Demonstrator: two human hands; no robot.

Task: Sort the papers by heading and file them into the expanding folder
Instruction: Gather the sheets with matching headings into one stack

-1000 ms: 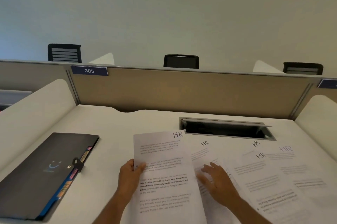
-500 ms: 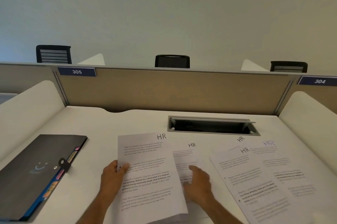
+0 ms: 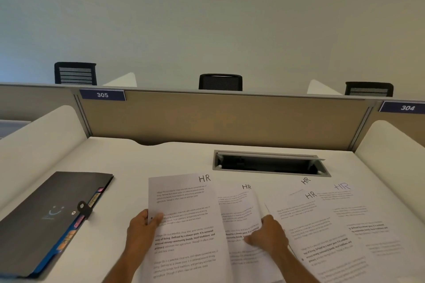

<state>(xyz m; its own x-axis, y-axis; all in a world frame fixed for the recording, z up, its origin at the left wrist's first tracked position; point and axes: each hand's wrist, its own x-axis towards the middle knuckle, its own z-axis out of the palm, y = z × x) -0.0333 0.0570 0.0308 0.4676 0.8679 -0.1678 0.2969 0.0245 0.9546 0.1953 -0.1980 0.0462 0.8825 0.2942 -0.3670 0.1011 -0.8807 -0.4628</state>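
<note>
Your left hand (image 3: 143, 228) has its grip pinching the left edge of the top HR sheet (image 3: 186, 225), thumb on the print. Your right hand (image 3: 268, 235) has its grip pressed together on the next HR sheet (image 3: 239, 211), whose right edge curls up just beyond your fingers. More HR papers (image 3: 322, 220) lie fanned on the counter (image 3: 161, 158) to the right of that grip. The folder (image 3: 48, 216) sits shut, strap fastened, well to the left of your left grip. The step looks like gathering the HR sheets into one stack: slide the right sheet under or onto the held one, square the headings, and keep your thumb light so nothing creases. Collect the rest before you open the folder
</note>
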